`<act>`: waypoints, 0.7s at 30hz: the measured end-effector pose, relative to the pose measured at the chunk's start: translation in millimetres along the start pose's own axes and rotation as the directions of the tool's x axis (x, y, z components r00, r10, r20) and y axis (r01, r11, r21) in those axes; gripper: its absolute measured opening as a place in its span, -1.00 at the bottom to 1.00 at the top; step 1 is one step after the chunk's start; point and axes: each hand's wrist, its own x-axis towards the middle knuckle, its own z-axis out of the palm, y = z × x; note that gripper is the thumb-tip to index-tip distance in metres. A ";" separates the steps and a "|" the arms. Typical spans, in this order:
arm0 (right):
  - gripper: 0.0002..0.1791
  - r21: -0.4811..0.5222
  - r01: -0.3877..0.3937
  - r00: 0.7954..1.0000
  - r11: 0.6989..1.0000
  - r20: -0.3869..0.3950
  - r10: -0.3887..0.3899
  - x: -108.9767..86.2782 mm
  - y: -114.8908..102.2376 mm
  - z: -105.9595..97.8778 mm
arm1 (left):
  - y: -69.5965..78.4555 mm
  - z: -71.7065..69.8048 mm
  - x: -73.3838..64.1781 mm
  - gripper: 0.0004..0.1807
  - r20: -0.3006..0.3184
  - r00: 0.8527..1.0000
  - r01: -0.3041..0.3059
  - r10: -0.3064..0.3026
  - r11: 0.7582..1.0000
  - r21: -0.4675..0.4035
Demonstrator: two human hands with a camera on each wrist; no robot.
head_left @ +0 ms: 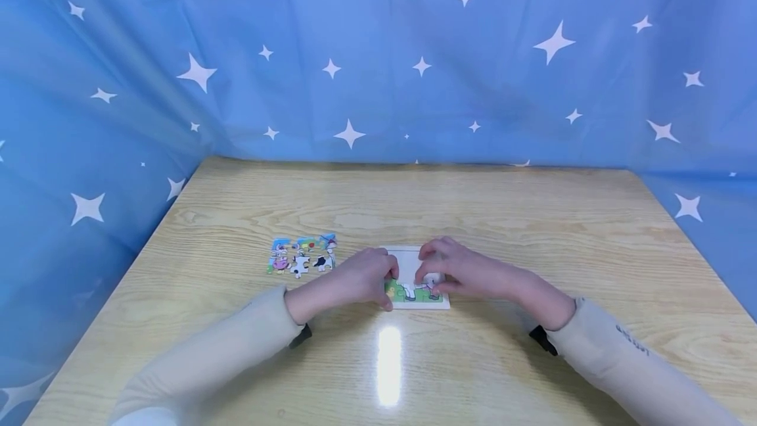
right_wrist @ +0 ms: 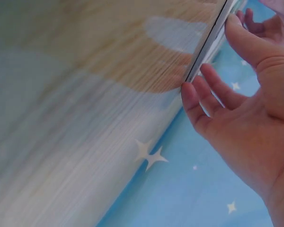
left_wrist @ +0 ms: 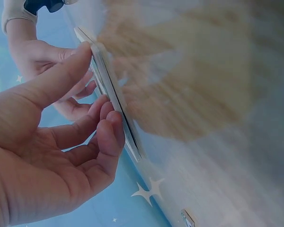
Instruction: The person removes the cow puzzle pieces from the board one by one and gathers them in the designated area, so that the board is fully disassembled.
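Fingers of the left hand: bent, thumb set apart from them, clamped on the edge of a puzzle board at nine o'clock. Right hand: fingers bent and apart from the thumb, reaching in over the board from three o'clock; whether they pinch a piece or merely touch one cannot be told. Puzzle board: one, thin, white, lying between the two hands on the desk; all clock positions read from its middle, twelve being the side far from the person. Fitted pieces: a green strip with white animal legs, along the six o'clock side; bare white surface towards twelve. Loose pieces: a small group, between nine and ten o'clock, just beyond the left hand, showing blue, a pink animal and black-and-white patches. Sleeves: two, pale beige, the left sleeve at eight o'clock, the right sleeve at four, dark lettering on the latter. Curtain: blue, white stars, behind the desk at twelve.
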 end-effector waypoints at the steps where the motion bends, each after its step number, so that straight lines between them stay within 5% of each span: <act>1: -0.60 -0.009 0.011 1.000 1.000 -0.001 -0.011 -1.1 3.7 2.5 | 0.2 0.2 0.0 -0.57 0.001 1.000 0.001 -0.001 1.000 -0.002; 7: -0.65 -0.024 0.046 0.999 0.999 -0.026 -0.047 -0.2 -1.9 -0.6 | 0.9 0.0 0.1 -0.56 0.000 1.000 0.005 -0.005 1.000 0.000; 13: -0.71 -0.024 -0.013 1.000 1.000 0.019 0.014 8.8 -40.5 -24.8 | 0.3 0.1 -0.7 -0.56 0.012 1.000 -0.003 0.003 1.000 -0.004; 21: -0.74 -0.037 -0.063 0.997 0.997 0.052 0.065 11.3 -49.9 -30.5 | -1.2 0.1 -0.4 -0.55 0.021 1.000 -0.023 0.023 1.000 -0.011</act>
